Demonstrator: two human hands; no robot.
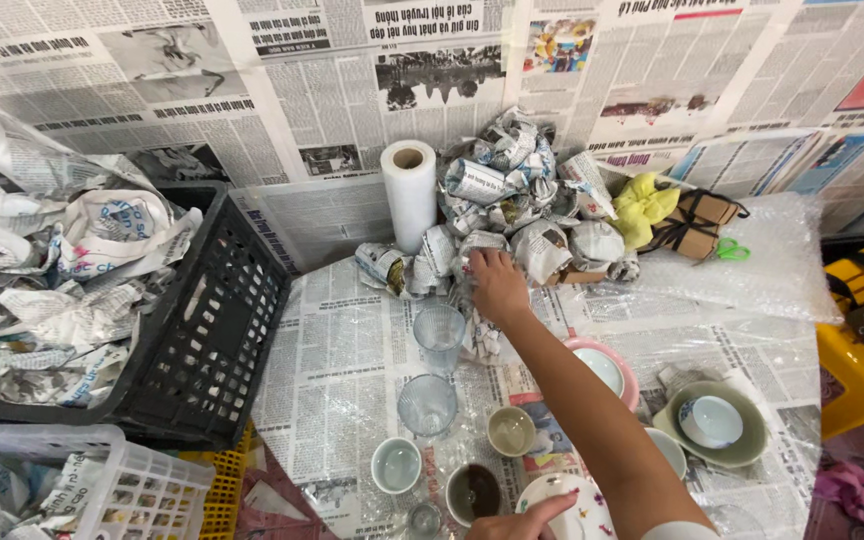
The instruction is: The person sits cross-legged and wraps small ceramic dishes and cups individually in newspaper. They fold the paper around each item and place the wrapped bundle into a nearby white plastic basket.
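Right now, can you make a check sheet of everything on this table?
Surface: table covered in newspaper and clear plastic.
Job's things: pile of newspaper-wrapped bundles; two glasses; cups; bowls; plate.
Clutter: paper roll, bubble wrap, green scissors, black crate of crumpled paper.
Grip: right hand on a bundle; left hand touches the plate.
Cables: nothing seen.
Surroundings: newspaper-lined wall.

My feed is bright and evenly lit, daylight-soft, with only faint shadows under the glasses (439,335) at centre. The plastic sheet (352,400) over the table glints in small patches at lower centre. I see wide-angle bending along the top edge and left corners. Focus holds well; the right arm (592,420) looks slightly soft.
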